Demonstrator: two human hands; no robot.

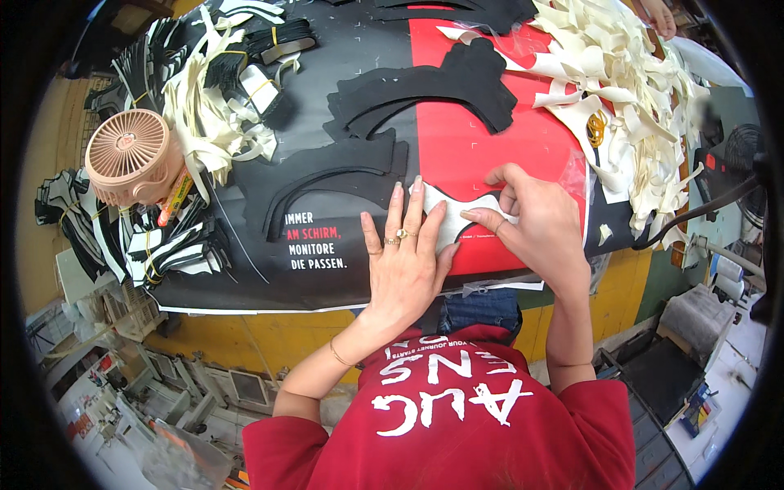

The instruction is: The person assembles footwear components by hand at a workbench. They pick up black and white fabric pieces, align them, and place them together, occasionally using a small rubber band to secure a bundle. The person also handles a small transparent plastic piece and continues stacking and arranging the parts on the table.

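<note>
A small curved white fabric piece (447, 222) lies near the front edge of the table, where the black and red halves of the printed cover meet. My left hand (404, 257) rests flat with fingers stretched, its fingertips pressing the left side of that piece. Thumb and fingers of my right hand (539, 224) pinch the piece's right end. Just beyond my left fingertips are curved black fabric pieces (327, 173), layered on the cover. A second stack of black pieces (433, 90) lies farther back. What lies under my left palm is hidden.
A pink fan (131, 157) stands at the left among tied bundles of black and white strips (175, 249). Cream fabric scraps (629, 98) heap up at the right, with yellow rubber bands (598, 128) among them. Another person's hand (658, 18) shows at the far right.
</note>
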